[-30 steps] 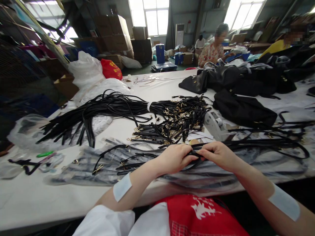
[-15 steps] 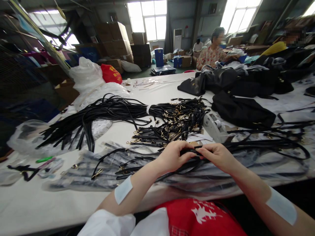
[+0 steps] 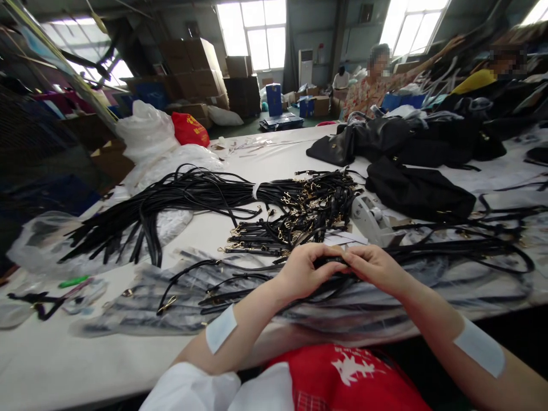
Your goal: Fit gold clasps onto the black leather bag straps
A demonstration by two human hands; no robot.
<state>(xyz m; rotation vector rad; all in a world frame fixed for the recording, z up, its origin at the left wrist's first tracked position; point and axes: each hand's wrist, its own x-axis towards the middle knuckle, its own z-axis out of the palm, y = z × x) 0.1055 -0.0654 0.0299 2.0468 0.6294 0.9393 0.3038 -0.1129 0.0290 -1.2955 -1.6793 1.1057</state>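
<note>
My left hand (image 3: 309, 270) and my right hand (image 3: 373, 266) meet fingertip to fingertip over the near part of the table. Both are closed in a pinch on a black strap (image 3: 329, 260), most of which the fingers hide. Under and around them lie more black straps in clear plastic sleeves (image 3: 171, 319). One loose strap end with a gold clasp (image 3: 166, 305) rests to the left on the sleeves. Just beyond my hands is a heap of short straps with gold hardware (image 3: 295, 220), beside a white tape dispenser (image 3: 371, 221).
A tied bundle of long black straps (image 3: 192, 191) stretches across the table's left half. Black bags (image 3: 419, 188) are piled at the right. A green marker (image 3: 73, 282) lies at the left, near crumpled plastic (image 3: 38, 242). A co-worker (image 3: 368, 85) stands beyond the bags.
My fingertips have drawn closer together on the strap, with my right hand shifting slightly left. The co-worker at the back has stretched an arm out to the right.
</note>
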